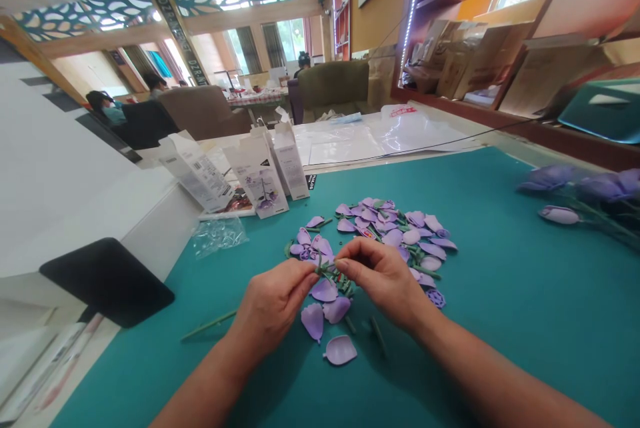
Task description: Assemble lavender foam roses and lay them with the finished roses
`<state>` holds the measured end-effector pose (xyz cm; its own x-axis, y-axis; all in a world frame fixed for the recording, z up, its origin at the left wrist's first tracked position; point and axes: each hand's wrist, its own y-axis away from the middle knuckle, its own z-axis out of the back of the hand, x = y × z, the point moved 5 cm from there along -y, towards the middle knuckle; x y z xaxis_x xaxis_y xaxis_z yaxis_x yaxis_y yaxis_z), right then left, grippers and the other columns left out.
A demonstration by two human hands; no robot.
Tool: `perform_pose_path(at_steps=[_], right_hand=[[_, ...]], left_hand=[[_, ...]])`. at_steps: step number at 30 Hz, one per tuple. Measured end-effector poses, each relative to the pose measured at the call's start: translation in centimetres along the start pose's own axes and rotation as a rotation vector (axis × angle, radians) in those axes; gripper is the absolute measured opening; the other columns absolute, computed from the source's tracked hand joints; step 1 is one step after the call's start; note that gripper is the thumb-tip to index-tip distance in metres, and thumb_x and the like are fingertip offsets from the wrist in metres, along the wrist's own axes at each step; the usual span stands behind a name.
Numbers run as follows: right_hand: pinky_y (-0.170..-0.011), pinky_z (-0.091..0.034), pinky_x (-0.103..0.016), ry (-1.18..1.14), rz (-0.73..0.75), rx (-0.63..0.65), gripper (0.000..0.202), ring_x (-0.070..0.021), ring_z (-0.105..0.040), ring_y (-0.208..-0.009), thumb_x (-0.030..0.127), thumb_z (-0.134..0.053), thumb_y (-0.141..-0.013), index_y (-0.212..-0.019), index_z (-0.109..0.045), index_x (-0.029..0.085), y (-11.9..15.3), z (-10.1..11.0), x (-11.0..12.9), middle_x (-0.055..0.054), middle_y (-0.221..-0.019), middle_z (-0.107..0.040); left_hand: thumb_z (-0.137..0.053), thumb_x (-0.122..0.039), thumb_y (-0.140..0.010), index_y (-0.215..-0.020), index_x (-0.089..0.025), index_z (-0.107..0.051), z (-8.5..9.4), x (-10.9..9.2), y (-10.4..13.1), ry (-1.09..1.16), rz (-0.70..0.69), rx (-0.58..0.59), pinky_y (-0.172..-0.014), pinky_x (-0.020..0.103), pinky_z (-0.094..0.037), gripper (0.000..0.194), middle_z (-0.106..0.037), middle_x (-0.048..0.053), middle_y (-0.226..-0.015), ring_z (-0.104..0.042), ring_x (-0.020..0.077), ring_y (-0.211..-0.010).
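Over a green mat (540, 295) spread on the bench, a person's 2 bare hands meet at a small green piece (327, 267), held between the fingertips just above scattered purple parts. The piece lies between the hands, right of the left hand (273, 301) and left of the right hand (385, 275), with neither clearly nearer: each set of fingertips is closed in a pinch on it, the left at the left end, the right at the right. Its long axis runs mostly left to right, the right end appearing slightly farther away. Thin green tips stick up beside the left fingertips; which end is the front is too small to tell.

Below and on the near side lie loose petals, 1 pale petal (341, 351) nearest the person, its narrow tab pointing left. A short dark green tube (379, 337) rests to its right, its long axis running near to far. A larger heap of purple petals (367, 215) spreads on the far side and to the right. Left of the left hand, a long green stem (209, 325) slants from near left to far right, its right end reaching the forearm's outline.
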<state>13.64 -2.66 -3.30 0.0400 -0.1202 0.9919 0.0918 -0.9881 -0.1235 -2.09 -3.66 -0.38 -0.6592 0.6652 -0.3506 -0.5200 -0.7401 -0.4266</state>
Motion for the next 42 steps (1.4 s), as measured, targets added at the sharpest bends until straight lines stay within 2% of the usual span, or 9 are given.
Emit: perform_pose_path(at_steps=[10, 19, 32, 42], right_hand=[[-0.057, -0.04, -0.026, 0.208, 0.146, -0.005, 0.009, -0.0134, -0.052, -0.062, 0.025, -0.061, -0.079, -0.072, -0.062, 0.02, 0.43, -0.03, 0.27, 0.001, -0.065, -0.06], [-0.057, -0.042, -0.027, 0.149, 0.112, 0.022, 0.008, -0.0137, -0.053, -0.062, 0.028, -0.065, -0.078, -0.077, -0.067, 0.02, 0.25, -0.05, -0.09, -0.001, -0.07, -0.064], [-0.06, -0.044, -0.027, 0.244, 0.206, 0.039, 0.007, -0.014, -0.056, -0.066, 0.026, -0.066, -0.079, -0.082, -0.07, 0.022, 0.19, 0.17, 0.08, -0.001, -0.073, -0.064], [-0.06, -0.044, -0.029, 0.288, 0.275, -0.039, 0.006, -0.0158, -0.056, -0.065, 0.026, -0.065, -0.078, -0.076, -0.068, 0.022, 0.38, 0.41, 0.79, -0.002, -0.07, -0.063]], left_hand=[[-0.033, -0.033, -0.099, -0.087, -0.018, -0.065, -0.63, -0.09, 0.04, -0.08, -0.022, 0.034, -0.058, 0.021, -0.043, 0.037, -0.063, 0.001, -0.071, -0.059, 0.0125, -0.063], [-0.036, -0.031, -0.099, -0.09, -0.018, -0.064, -0.44, -0.27, 0.2, -0.069, -0.038, 0.016, -0.057, 0.02, -0.041, 0.032, -0.063, 0.001, -0.071, -0.059, 0.0123, -0.064], [-0.036, -0.031, -0.098, -0.09, -0.019, -0.064, -0.55, -0.17, 0.27, -0.067, -0.029, 0.03, -0.058, 0.021, -0.043, 0.031, -0.065, 0.001, -0.073, -0.06, 0.0125, -0.065], [-0.038, -0.031, -0.098, -0.091, -0.018, -0.065, -0.62, -0.08, 0.28, -0.059, -0.034, 0.024, -0.058, 0.022, -0.043, 0.031, -0.064, 0.001, -0.074, -0.06, 0.0129, -0.065]])
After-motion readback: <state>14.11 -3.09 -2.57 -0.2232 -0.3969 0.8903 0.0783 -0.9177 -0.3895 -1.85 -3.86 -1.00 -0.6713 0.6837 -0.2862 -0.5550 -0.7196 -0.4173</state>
